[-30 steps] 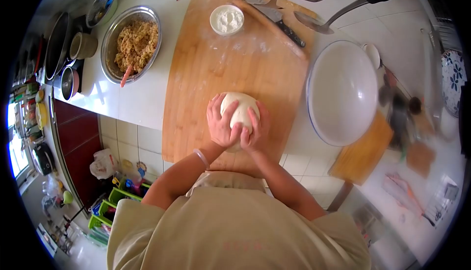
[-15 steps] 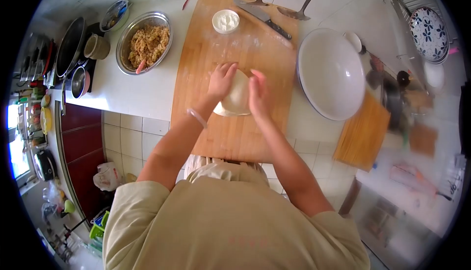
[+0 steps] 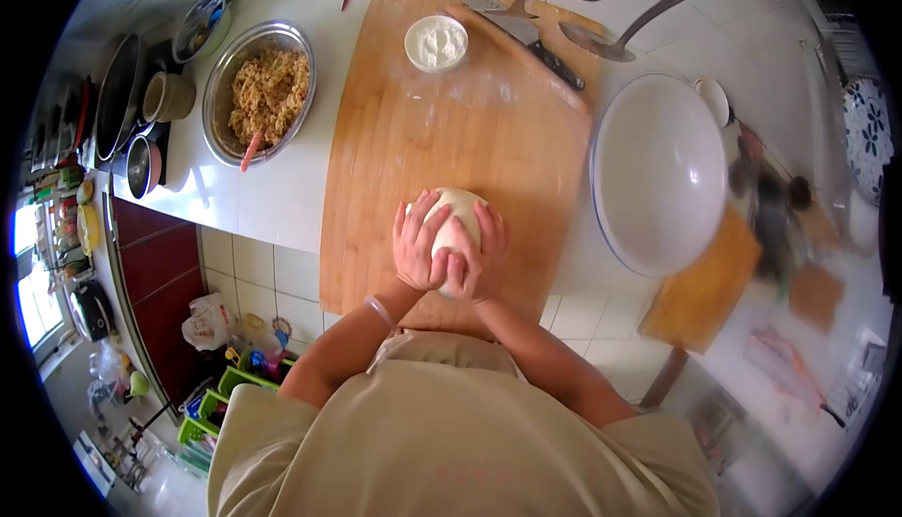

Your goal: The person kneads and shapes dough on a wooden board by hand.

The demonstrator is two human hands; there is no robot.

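Note:
A smooth, pale ball of dough [image 3: 460,201] rests near the front edge of a large wooden board [image 3: 470,132]. My left hand [image 3: 416,246] presses on the dough's left side, fingers curved over it. From the right, my right hand [image 3: 481,260] cups the same dough, and the thumbs meet over its front. Both palms hide much of the lower part. Farther back on the board stands a small white bowl of flour [image 3: 439,44]. A cleaver-like knife [image 3: 526,40] and a rolling pin [image 3: 556,83] lie at the back right, partly overlapping.
A steel bowl [image 3: 306,94] of mixed filling stands left of the board, beside pans [image 3: 119,94]. To the right is a big white basin [image 3: 658,174], with a smaller wooden board [image 3: 705,287] beyond it. Metal utensils [image 3: 601,40] hang over the back right corner.
My hands have drawn the dough closer to my body, toward the board's front edge. They have come together over it, where before they were apart at its two sides.

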